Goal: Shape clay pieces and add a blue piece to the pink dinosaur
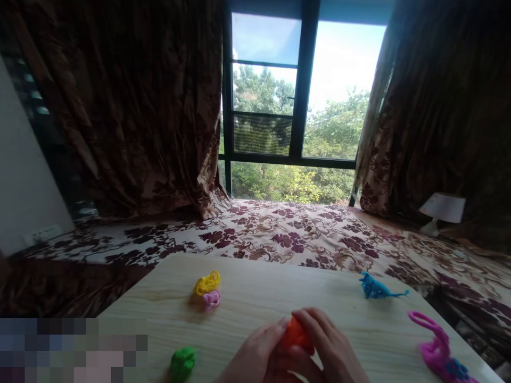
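Near the bottom middle of the head view, a bright orange lump of modelling clay point(298, 336) sits between my two hands. My left hand point(255, 351) cups it from the left, thumb and fingers bent against it. Over its top and right side curl the fingers of my right hand point(329, 348). Part of the lump is hidden by the fingers. To the left lies a green lump point(182, 364). Farther back, a yellow stringy piece point(206, 283) touches a small pink piece point(212, 300).
A pale wooden table point(255, 284) spans the front. On its right lie a blue piece with a thin tail point(375, 287) and a magenta looped piece point(437, 346) with blue on it. Behind are a flowered cloth point(287, 242), a small lamp point(443, 207), curtains and a window.
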### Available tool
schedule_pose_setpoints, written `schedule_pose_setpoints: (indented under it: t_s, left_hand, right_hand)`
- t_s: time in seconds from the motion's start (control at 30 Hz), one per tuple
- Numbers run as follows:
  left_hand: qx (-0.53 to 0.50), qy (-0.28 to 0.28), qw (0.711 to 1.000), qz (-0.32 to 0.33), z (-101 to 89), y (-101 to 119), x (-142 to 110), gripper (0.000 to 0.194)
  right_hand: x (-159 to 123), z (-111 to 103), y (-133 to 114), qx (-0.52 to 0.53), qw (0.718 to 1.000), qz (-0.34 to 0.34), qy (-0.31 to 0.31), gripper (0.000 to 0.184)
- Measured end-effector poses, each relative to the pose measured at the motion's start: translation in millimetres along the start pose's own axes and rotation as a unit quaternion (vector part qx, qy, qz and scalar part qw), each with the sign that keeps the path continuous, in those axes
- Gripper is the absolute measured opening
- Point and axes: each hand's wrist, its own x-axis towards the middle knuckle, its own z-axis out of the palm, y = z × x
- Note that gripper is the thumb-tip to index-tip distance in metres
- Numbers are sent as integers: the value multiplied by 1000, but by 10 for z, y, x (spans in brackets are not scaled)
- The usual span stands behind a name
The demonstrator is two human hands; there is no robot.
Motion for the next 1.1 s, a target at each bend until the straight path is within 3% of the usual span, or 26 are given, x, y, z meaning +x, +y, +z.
schedule_pose_setpoints:
  t_s: [0.07, 0.2, 0.3, 0.4, 0.63, 0.77, 0.83, 1.0, 1.1]
  left_hand:
    - [-26, -2, 999, -23, 18, -47, 42, 40]
    - [-7, 14, 999, 34, 16, -84, 85, 30]
    - [29, 40, 998, 25, -4, -35, 51, 27]
    - [69, 69, 995, 36, 33, 32, -4, 37]
    - [184, 57, 979, 59, 149, 3, -42, 35]
    - [296, 114, 945, 76, 105, -63, -24, 44]
    - [297, 135, 941, 95, 112, -59, -23, 42]
    - [239, 72, 962, 110, 263, 61, -71, 33]
    - [243, 63, 960, 127, 326, 86, -93, 26]
  right_hand:
    - [-12, 46, -10, 5, 1000, 13, 5, 25]
    - [-9, 71, -4, 32, 998, 20, -52, 16]
    - [-2, -4, 6, 81, 992, 19, -94, 34]
    - [-24, -103, -6, 92, 991, 40, -88, 58]
    - [-70, -201, -96, 64, 993, 80, -58, 48]
    - [-34, -260, -110, 60, 990, 96, -82, 40]
    - [-22, -277, -113, 62, 991, 87, -84, 41]
    - [-20, -272, -133, 79, 991, 82, -68, 61]
    - [-24, -274, -151, 96, 992, 67, -56, 53]
